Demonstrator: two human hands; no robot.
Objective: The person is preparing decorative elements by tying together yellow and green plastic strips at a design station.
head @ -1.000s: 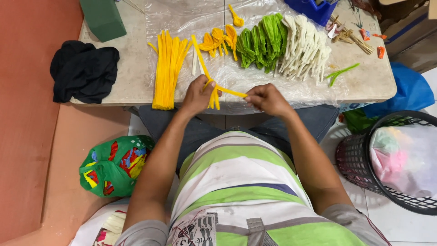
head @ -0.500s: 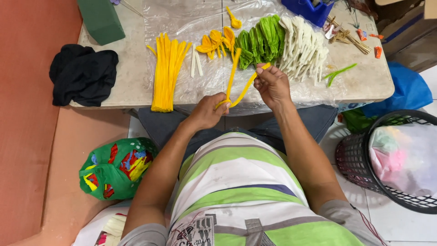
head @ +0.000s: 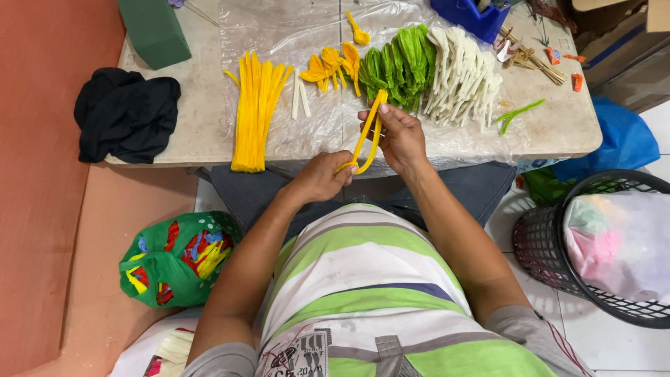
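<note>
— What am I looking at in the middle?

— I'm seeing a yellow pipe cleaner (head: 368,136) being held folded into a long narrow loop, just above the near edge of the table (head: 209,119). The left hand (head: 322,176) is pinching its lower bend, fingers closed on it; the right hand (head: 399,136) is gripping its upper ends, closed around them too.

— And around it?

— I'm reading a clear plastic sheet (head: 293,42) lying under the hands. On it, a bundle of straight yellow stems (head: 257,115) is lying to the left, with two white sticks (head: 300,101) just beside it. Behind the hands, folded yellow pieces (head: 333,64), green pieces (head: 394,63) and white pieces (head: 460,77) are sitting in a row. A black cloth (head: 125,115) is hanging off the table's left end, near a green foam block (head: 153,29). A black basket (head: 593,244) is standing on the floor to the right, a green bag (head: 178,258) to the left.
</note>
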